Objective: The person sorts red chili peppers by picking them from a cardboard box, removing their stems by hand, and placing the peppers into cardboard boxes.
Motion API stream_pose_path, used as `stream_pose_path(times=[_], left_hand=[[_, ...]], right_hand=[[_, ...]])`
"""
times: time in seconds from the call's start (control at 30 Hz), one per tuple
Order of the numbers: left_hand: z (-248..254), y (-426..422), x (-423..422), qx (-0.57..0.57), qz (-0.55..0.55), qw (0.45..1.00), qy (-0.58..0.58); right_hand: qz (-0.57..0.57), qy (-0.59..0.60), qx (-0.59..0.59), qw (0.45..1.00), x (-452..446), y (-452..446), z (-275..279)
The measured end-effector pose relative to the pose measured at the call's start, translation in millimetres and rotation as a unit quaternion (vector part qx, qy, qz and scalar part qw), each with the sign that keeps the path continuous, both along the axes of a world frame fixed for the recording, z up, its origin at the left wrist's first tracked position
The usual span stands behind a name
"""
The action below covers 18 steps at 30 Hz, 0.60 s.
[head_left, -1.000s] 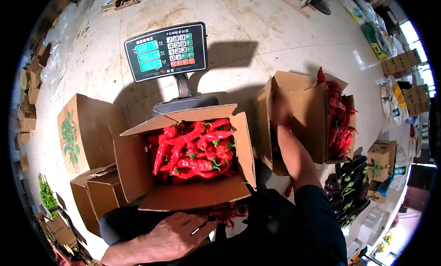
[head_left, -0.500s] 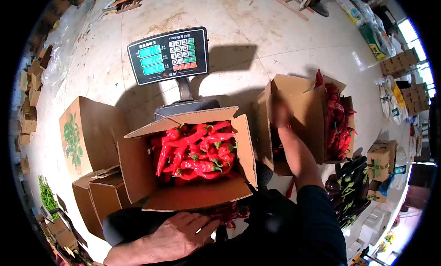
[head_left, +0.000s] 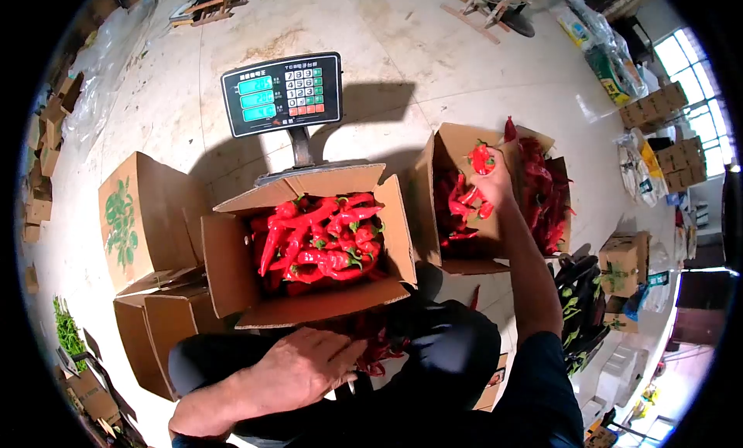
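Observation:
My right hand (head_left: 495, 181) is closed around a red chili pepper (head_left: 481, 159), with its green stem showing, above an open cardboard box (head_left: 423, 204). More red peppers (head_left: 462, 196) lie inside that box, below the hand. My left hand (head_left: 309, 367) rests over my lap with its fingers loosely bent and apart; I see no object in it. In front of it, a second open box (head_left: 228, 270) full of glossy red peppers (head_left: 321, 239) sits on a digital scale, whose lit display (head_left: 255, 96) stands behind the box.
Dark red peppers (head_left: 542, 193) fill the right side of the right-hand box. Purple eggplants (head_left: 580, 301) lie to its right. A printed carton (head_left: 147, 220) and an open box (head_left: 170, 324) stand at left. Darker peppers (head_left: 375, 351) lie low between my legs.
My right hand, blurred inside the right box before, now shows a red pepper in its grip. The view has shifted slightly, and my left hand stays over my lap.

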<state>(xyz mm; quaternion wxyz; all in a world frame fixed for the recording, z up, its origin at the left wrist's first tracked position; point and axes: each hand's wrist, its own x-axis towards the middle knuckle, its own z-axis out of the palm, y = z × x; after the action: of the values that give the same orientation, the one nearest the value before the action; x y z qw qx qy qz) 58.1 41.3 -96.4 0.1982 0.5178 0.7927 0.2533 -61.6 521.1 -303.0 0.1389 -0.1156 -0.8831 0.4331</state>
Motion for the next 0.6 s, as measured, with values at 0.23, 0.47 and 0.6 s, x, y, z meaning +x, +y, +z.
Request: stream_pose_path(times=[0.23,0.47,0.6], left_hand=[[-0.9,14.3,1.4,0.007,-0.013,1.0,-0.014],[-15.8,30.0,5.9,0.029,0.04,0.996,-0.073],[-10.9,44.7,3.0,0.011,0.075,0.994,-0.072]], right_hand=[[-0.016,0.029,0.039,0.999,19.1,3.1,77.5],[0.032,-0.036,-0.273,0.961,40.2,10.5,86.9],[0.006,-0.025,-0.386,0.922,55.9,5.0,91.1]])
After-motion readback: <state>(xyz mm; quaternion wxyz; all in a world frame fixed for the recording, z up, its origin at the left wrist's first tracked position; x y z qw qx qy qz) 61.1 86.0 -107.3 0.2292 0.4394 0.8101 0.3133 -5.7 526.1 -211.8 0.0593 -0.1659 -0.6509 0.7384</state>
